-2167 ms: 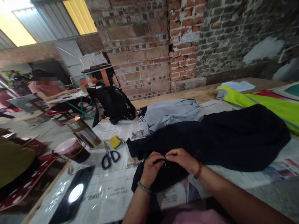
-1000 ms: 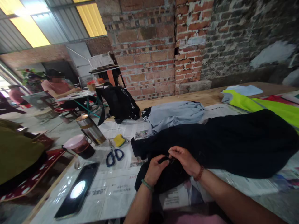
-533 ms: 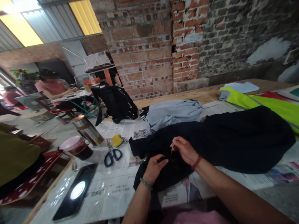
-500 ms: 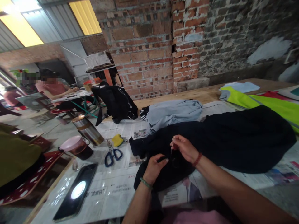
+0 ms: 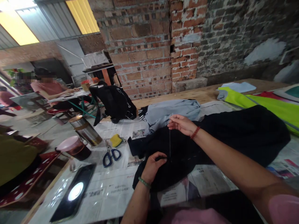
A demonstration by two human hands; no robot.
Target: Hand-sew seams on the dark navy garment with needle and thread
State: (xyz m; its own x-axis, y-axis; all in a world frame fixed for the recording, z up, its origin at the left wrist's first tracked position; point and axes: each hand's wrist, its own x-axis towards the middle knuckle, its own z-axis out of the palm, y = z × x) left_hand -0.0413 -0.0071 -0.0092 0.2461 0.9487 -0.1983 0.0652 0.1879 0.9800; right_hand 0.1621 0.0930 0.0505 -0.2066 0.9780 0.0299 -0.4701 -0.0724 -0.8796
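Observation:
A taut pale thread (image 5: 170,143) runs from the dark garment (image 5: 243,137) up to my right hand (image 5: 181,124), whose fingers are pinched on it above the cloth. A faint thin tip shows above those fingers; whether it is a needle is too small to tell. My left hand (image 5: 153,166) rests at the near left part of the garment, thumb and forefinger closed on a fold of the dark cloth beside the thread's lower end. To the left lie blue-handled scissors (image 5: 112,157) and a yellow pad-like piece (image 5: 116,140), touching or nearly so.
Newspaper under clear plastic covers the table (image 5: 112,199). On its left are a phone (image 5: 74,193), a lidded mug (image 5: 77,149) and a steel flask (image 5: 86,130). Behind are a black bag (image 5: 113,102), grey cloth (image 5: 173,112) and a yellow-green garment (image 5: 268,105). Another person (image 5: 50,90) sits far left.
My right hand has risen away from the garment, drawing a longer stretch of thread upward. My left hand keeps its place on the cloth. The view has shifted slightly.

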